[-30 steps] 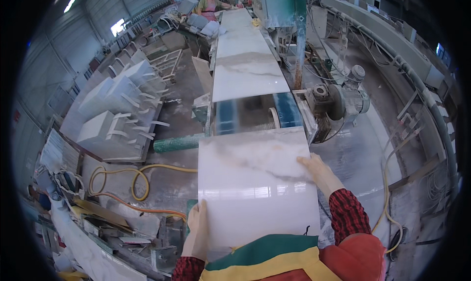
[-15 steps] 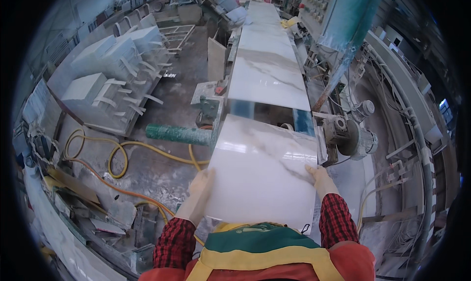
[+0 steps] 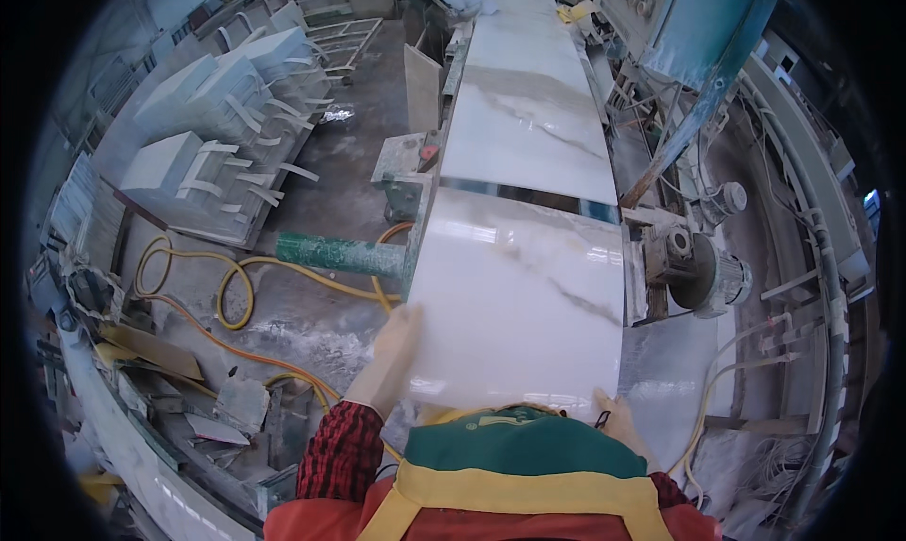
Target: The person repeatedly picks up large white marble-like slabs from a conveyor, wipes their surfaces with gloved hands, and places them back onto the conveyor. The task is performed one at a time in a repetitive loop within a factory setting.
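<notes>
My left fingers [image 3: 404, 329] are gripping a glossy white grey-veined rectangular slab [image 3: 514, 305]; can't tell if right fingers [image 3: 607, 407] are; ahead, it's not yet meeting a matching veined white slab [image 3: 528, 111].

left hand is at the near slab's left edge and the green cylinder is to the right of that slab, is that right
The side is wrong: the head view shows the green cylinder to the left of the near slab. The left hand is at that slab's left edge.
</notes>
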`<state>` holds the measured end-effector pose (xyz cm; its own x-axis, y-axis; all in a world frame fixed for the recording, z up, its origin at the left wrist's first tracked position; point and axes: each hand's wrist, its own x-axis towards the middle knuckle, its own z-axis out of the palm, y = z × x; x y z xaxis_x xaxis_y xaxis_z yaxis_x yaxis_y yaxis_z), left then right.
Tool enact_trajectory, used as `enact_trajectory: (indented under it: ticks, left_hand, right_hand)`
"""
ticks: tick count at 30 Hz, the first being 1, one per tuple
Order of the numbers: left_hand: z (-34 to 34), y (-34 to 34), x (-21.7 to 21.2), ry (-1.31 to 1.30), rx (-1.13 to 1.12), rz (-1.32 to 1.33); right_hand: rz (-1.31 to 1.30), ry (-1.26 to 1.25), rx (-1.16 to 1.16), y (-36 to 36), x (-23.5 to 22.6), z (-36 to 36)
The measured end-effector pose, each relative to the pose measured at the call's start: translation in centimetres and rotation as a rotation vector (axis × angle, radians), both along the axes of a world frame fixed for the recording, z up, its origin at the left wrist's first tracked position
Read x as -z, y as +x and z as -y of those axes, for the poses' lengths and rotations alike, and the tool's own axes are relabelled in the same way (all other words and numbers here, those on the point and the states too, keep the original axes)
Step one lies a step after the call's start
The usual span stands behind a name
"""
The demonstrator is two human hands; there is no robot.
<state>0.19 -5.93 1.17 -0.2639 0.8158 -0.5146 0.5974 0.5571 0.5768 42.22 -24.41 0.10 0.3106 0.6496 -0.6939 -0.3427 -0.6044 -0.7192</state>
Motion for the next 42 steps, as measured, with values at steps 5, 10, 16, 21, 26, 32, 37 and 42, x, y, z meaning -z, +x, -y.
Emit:
enact_trajectory:
  ticks: [5,10,16,21,26,32,37,42]
  left_hand:
    - [-1.8,0.8,-0.2,-0.026,-0.002,-0.022]
    - [-3.0,1.1,-0.9,-0.144,0.090,-0.019]
    - [-3.9,1.9,-1.4,-0.155,0.061,-0.023]
    - [-4.5,1.6,0.0,-0.131,0.050,-0.022]
    - [-5.3,2.2,-0.9,-0.138,0.069,-0.035]
    - [-5.9,2.3,-1.1,-0.138,0.061,-0.006]
    - [-6.7,3.1,-0.7,-0.115,-0.011,-0.063]
    - [-6.8,3.0,0.2,-0.099,-0.049,-0.083]
  right_hand:
    - [-0.099,0.022,0.096,2.0,2.6,-2.0]
    - [-0.043,0.006,0.087,1.1,-0.1,-3.9]
    - [-0.050,-0.013,0.054,1.5,-0.4,-5.2]
    - [-0.079,0.021,-0.034,2.2,0.4,-5.6]
    - [-0.024,0.093,-0.158,4.3,3.8,-5.4]
    - [-0.097,0.010,-0.011,2.4,0.3,-7.5]
    - [-0.036,-0.006,-0.013,2.1,-1.4,-8.3]
    - [0.036,0.009,-0.054,3.1,0.5,-8.9]
